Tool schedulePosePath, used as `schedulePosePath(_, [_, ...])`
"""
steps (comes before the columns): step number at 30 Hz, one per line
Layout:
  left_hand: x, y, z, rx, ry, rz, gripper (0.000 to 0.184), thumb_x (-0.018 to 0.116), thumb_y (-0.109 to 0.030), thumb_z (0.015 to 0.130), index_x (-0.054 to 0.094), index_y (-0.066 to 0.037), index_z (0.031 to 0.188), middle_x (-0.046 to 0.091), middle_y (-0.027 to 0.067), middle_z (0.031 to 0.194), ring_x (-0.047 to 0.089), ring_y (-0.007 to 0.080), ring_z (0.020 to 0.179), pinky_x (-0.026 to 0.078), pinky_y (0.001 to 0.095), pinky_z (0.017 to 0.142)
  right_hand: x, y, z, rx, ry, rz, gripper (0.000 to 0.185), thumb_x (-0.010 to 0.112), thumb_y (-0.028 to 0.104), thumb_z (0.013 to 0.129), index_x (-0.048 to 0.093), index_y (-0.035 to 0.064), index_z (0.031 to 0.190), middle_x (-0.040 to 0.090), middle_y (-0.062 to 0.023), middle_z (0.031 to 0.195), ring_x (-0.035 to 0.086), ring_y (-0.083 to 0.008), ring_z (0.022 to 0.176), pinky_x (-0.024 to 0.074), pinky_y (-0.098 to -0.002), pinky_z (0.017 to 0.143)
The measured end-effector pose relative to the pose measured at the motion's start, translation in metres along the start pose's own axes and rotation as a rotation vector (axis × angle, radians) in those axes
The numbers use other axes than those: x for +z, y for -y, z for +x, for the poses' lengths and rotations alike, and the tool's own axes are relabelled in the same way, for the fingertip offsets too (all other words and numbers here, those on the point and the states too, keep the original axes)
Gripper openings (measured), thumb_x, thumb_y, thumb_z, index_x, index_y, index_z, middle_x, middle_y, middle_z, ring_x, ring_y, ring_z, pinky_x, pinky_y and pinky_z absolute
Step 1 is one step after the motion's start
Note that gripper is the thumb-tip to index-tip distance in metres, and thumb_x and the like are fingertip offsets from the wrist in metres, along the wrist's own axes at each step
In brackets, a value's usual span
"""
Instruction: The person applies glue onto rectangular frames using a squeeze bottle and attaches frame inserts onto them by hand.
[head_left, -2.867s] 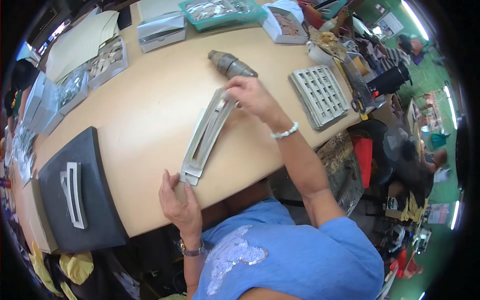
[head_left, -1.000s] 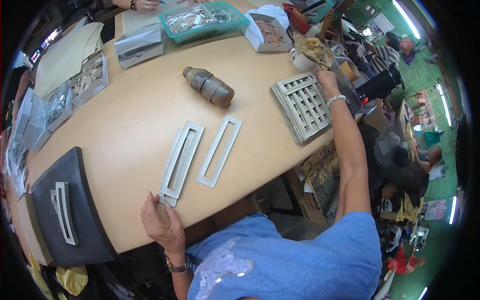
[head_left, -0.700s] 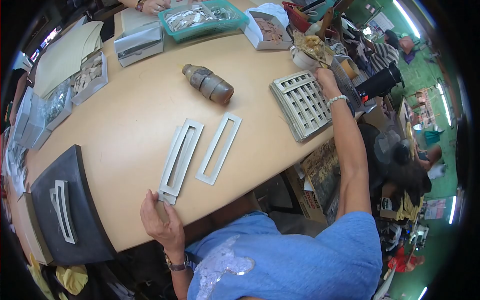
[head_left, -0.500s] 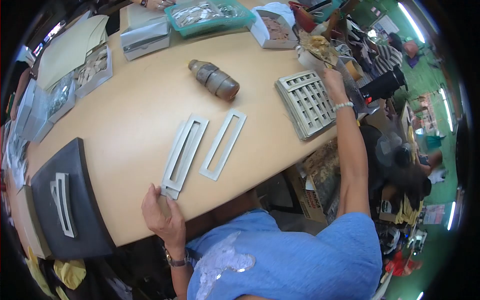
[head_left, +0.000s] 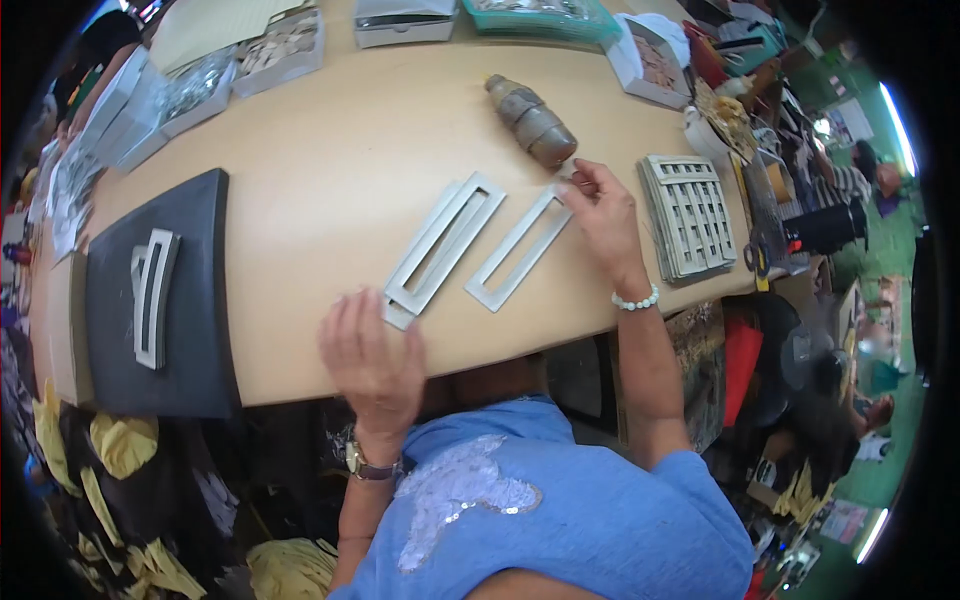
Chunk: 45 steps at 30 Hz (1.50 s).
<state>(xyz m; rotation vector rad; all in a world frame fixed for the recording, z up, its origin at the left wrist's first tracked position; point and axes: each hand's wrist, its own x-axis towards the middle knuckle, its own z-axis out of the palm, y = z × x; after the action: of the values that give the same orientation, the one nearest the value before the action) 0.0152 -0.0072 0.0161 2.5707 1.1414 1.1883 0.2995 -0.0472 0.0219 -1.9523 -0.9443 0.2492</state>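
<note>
Two overlapping flat grey frames point(head_left: 440, 245) with long slots lie on the table. Beside their lower end is my left hand point(head_left: 375, 355), blurred, its fingers apart and nothing seen in it. A single slotted frame point(head_left: 490, 265) lies to their right. At its upper end my right hand point(head_left: 597, 205) has thumb and forefinger close together at the frame's tip; whether they pinch it is hidden. Behind that hand a taped brown bottle point(head_left: 533, 122) lies on its side. More slotted frames point(head_left: 155, 300) rest on a black board point(head_left: 205, 290) at the left.
To the right stands a stack of gridded pieces point(head_left: 692, 215). White boxes point(head_left: 405, 30) of small parts and a teal basket point(head_left: 545, 22) line the far edge. A pot point(head_left: 705, 135), scissors point(head_left: 757, 262) and a black cylinder point(head_left: 830, 228) are at the right. Part of another person shows at upper left.
My right hand has come back from beside the gridded stack to the single frame's upper end. My left hand has lifted off the overlapping frames' lower end, and the view has swung left.
</note>
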Motion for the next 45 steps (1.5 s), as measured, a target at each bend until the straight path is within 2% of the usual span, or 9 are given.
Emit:
schedulePosePath(7, [0.036, -0.049, 0.012, 0.084, 0.313, -0.12, 0.058, 0.073, -0.021, 0.074, 0.052, 0.001, 0.124, 0.059, 0.0131, 0.114, 0.051, 0.0289, 0.11, 0.035, 0.0431, 0.096, 0.009, 0.015, 0.043, -0.146, -0.271, 0.042, 0.034, 0.066, 0.022, 0.083, 0.061, -0.004, 0.105, 0.064, -0.015, 0.099, 0.06, -0.0221, 0.09, 0.0467, -0.0341, 0.083])
schedulePosePath(20, [0.007, -0.021, 0.019, 0.002, 0.116, 0.018, 0.055, 0.075, -0.015, 0.071, 0.055, 0.002, 0.12, 0.063, 0.0144, 0.105, 0.058, 0.0288, 0.101, 0.037, 0.0424, 0.092, 0.009, 0.0, 0.04, -0.208, -0.384, 0.103, 0.032, 0.065, 0.023, 0.085, 0.062, -0.0001, 0.107, 0.065, -0.0126, 0.1, 0.062, -0.0215, 0.09, 0.048, -0.0354, 0.081])
schedulePosePath(26, [0.008, -0.006, 0.013, -0.076, 0.209, -0.037, 0.064, 0.076, -0.019, 0.071, 0.05, 0.005, 0.124, 0.061, 0.019, 0.106, 0.057, 0.0326, 0.1, 0.041, 0.0417, 0.089, 0.031, 0.035, 0.003, -0.186, 0.206, 0.135, 0.024, 0.059, 0.011, 0.084, 0.061, 0.0012, 0.105, 0.065, -0.0122, 0.091, 0.064, -0.0214, 0.081, 0.0503, -0.0356, 0.075])
schedulePosePath(32, [0.012, -0.011, 0.022, -0.063, 0.226, -0.062, 0.073, 0.076, -0.019, 0.071, 0.042, 0.006, 0.131, 0.059, 0.0212, 0.107, 0.057, 0.0352, 0.097, 0.044, 0.0425, 0.086, 0.05, 0.02, -0.001, -0.381, 0.146, -0.029, 0.031, 0.05, 0.004, 0.081, 0.058, -0.0017, 0.11, 0.065, -0.0136, 0.091, 0.064, -0.0231, 0.082, 0.0517, -0.0344, 0.073])
schedulePosePath(35, [0.02, -0.007, 0.024, -0.091, 0.26, -0.082, 0.072, 0.075, -0.014, 0.072, 0.041, 0.006, 0.132, 0.06, 0.0214, 0.106, 0.058, 0.0346, 0.095, 0.046, 0.0411, 0.085, 0.049, 0.031, -0.005, -0.135, 0.34, 0.335, 0.036, 0.049, 0.003, 0.078, 0.057, -0.003, 0.113, 0.065, -0.0151, 0.098, 0.064, -0.0289, 0.083, 0.052, -0.0374, 0.074])
schedulePosePath(38, [0.02, -0.003, 0.025, -0.119, 0.271, -0.11, 0.069, 0.073, -0.01, 0.072, 0.041, 0.005, 0.133, 0.06, 0.0215, 0.105, 0.058, 0.0339, 0.095, 0.047, 0.04, 0.085, 0.045, 0.037, -0.003, -0.158, 0.415, 0.306, 0.049, 0.051, 0.002, 0.073, 0.052, -0.0019, 0.122, 0.06, -0.0167, 0.114, 0.06, -0.035, 0.094, 0.048, -0.0411, 0.087])
schedulePosePath(41, [0.016, 0.0, 0.027, -0.121, 0.284, -0.134, 0.067, 0.071, -0.007, 0.073, 0.042, 0.004, 0.133, 0.06, 0.0214, 0.106, 0.059, 0.0337, 0.096, 0.047, 0.0397, 0.085, 0.05, 0.028, 0.013, -0.749, 0.384, -0.029, 0.062, 0.054, 0.0, 0.068, 0.046, 0.001, 0.129, 0.052, -0.0173, 0.128, 0.053, -0.0343, 0.107, 0.042, -0.0405, 0.096])
schedulePosePath(44, [0.012, 0.003, 0.028, -0.128, 0.311, -0.148, 0.067, 0.071, -0.006, 0.073, 0.042, 0.003, 0.133, 0.06, 0.0215, 0.108, 0.058, 0.0337, 0.098, 0.047, 0.0399, 0.086, 0.053, 0.044, 0.027, -0.872, 0.708, -0.215, 0.071, 0.056, 0.0, 0.065, 0.042, 0.0039, 0.134, 0.047, -0.0162, 0.134, 0.046, -0.0327, 0.117, 0.0361, -0.0401, 0.102])
schedulePosePath(45, [0.01, 0.002, 0.028, -0.126, 0.319, -0.141, 0.067, 0.071, -0.006, 0.073, 0.042, 0.003, 0.133, 0.06, 0.0216, 0.109, 0.058, 0.0337, 0.098, 0.047, 0.0398, 0.087, 0.056, 0.051, 0.028, -0.972, 0.702, -0.289, 0.066, 0.058, 0.0, 0.066, 0.046, 0.0046, 0.13, 0.054, -0.0138, 0.125, 0.052, -0.032, 0.11, 0.0433, -0.0387, 0.093])
